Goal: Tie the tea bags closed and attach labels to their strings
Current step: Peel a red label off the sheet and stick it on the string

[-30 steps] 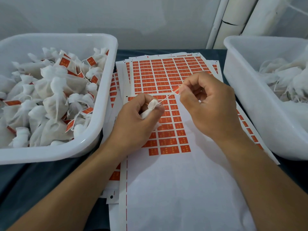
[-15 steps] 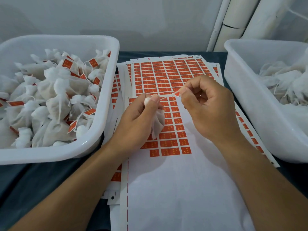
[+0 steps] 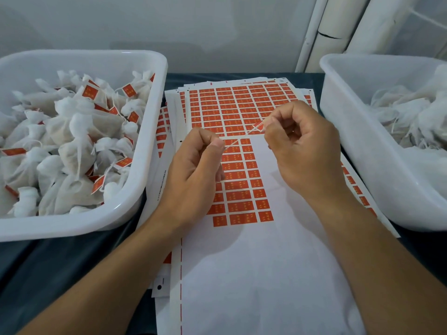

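My left hand (image 3: 193, 170) hovers over the label sheet (image 3: 242, 112) and pinches a thin white string (image 3: 238, 140) between thumb and forefinger. The tea bag on that string is hidden behind this hand. The string runs up and to the right to my right hand (image 3: 302, 146). My right hand's fingertips pinch a small red label (image 3: 259, 126) at the string's far end. The sheet holds rows of red labels, and its lower part is bare white backing.
A white tub (image 3: 150, 131) on the left holds several tied tea bags with red labels. A second white tub (image 3: 343, 131) on the right holds several bags without labels. More label sheets are stacked under the top one on a dark table (image 3: 36, 262).
The tea bag seen in my left hand earlier is now hidden behind it. My left fingers now pinch the string, which is stretched between both hands. My right hand stays on the label.
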The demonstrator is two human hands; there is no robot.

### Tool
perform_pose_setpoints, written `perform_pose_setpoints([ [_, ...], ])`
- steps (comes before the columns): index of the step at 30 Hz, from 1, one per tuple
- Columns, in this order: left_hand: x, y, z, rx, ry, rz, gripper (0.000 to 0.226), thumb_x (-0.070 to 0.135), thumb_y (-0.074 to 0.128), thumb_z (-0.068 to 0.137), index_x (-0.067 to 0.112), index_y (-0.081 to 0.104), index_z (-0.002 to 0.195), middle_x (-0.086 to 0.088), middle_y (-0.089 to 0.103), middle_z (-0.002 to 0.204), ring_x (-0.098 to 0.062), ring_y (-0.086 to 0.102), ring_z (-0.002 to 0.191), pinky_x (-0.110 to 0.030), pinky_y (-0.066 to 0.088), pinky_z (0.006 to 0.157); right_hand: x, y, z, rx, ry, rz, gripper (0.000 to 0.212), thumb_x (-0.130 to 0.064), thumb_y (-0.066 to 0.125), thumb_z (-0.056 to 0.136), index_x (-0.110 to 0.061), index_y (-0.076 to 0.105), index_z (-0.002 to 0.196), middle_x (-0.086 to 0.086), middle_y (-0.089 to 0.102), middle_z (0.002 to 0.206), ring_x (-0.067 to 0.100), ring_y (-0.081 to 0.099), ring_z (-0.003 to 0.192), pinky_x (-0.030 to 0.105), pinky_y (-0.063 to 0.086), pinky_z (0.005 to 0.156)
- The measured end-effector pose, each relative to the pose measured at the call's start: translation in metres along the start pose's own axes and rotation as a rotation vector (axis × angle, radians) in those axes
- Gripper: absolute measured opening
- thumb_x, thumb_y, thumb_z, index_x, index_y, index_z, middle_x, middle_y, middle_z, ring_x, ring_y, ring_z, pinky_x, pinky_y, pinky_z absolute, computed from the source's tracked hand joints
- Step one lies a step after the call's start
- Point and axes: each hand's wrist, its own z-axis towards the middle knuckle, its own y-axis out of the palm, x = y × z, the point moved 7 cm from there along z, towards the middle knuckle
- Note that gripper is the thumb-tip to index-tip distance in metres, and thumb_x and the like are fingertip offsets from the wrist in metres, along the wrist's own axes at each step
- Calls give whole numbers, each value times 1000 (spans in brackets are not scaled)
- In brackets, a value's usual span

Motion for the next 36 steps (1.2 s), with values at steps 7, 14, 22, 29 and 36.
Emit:
perform_pose_setpoints([
  [7, 2, 11, 4, -157, -28, -50, 21, 32, 60, 98, 11, 58, 101, 5, 75, 94, -16, 73, 78, -21, 58, 69, -5, 7, -1, -87, -67, -8, 5, -33, 61, 99, -30, 60, 95, -25, 61, 89, -4, 63, 90, 5, 49, 76],
  [14, 13, 15, 4, -216, 120, -69, 12, 5, 57, 100, 13, 67, 103, 1, 73, 95, -20, 72, 95, -25, 57, 84, -6, 5, 0, -92, -103, -31, 4, -32, 63, 98, -30, 61, 95, -28, 59, 90, -6, 62, 91, 4, 48, 76],
  [22, 13, 14, 3, -232, 110, -69, 26, -2, 53, 101, 12, 75, 107, 7, 77, 92, -17, 76, 86, -26, 60, 76, -12, 4, -2, -106, -163, -31, 4, -29, 62, 99, -28, 64, 96, -19, 64, 90, 0, 65, 89, 7, 50, 76],
  [29, 13, 10, 0, -217, 85, -104, 30, -2, 54, 101, 20, 73, 110, 8, 77, 100, -17, 76, 88, -25, 61, 74, -9, 4, -2, -124, -103, 6, 23, -33, 54, 101, -18, 72, 105, -10, 71, 97, 9, 70, 91, 22, 59, 78],
  [36, 11, 11, -1, -229, 61, -101, 30, -1, 54, 102, 20, 73, 113, 11, 77, 107, -15, 76, 88, -23, 60, 75, -5, -2, -1, -24, -51, -14, 23, -36, 53, 104, -23, 71, 102, -10, 73, 94, 9, 71, 88, 23, 60, 77],
])
